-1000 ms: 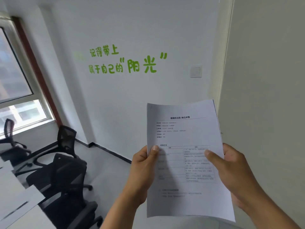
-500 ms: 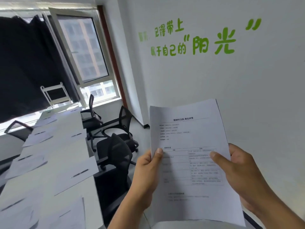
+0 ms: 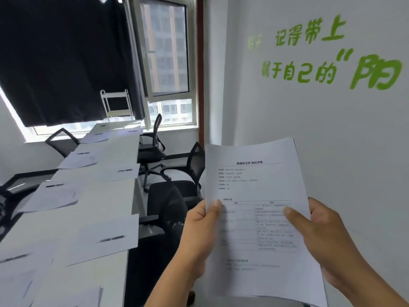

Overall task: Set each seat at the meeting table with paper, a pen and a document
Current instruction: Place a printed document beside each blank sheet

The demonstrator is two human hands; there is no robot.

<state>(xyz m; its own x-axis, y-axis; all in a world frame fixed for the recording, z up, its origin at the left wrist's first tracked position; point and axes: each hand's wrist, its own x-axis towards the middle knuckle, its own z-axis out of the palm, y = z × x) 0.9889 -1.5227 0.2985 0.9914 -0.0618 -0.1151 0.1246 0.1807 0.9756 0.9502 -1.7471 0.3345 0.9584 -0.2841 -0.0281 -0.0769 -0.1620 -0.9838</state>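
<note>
Holding a stack of documents (image 3: 261,196) upright, the left hand (image 3: 199,231) and right hand (image 3: 323,240) each pinch a side edge, so the handout step seems underway; next, probably, peel one sheet and carry it left of the grip to the counter (image 3: 104,196).

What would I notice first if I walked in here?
Two hands, the left hand and right hand, holding up a printed document right in front. Then big green writing on the white wall to the right. On the left, a long white table has paper with pens on top, and black chairs beside it.
</note>
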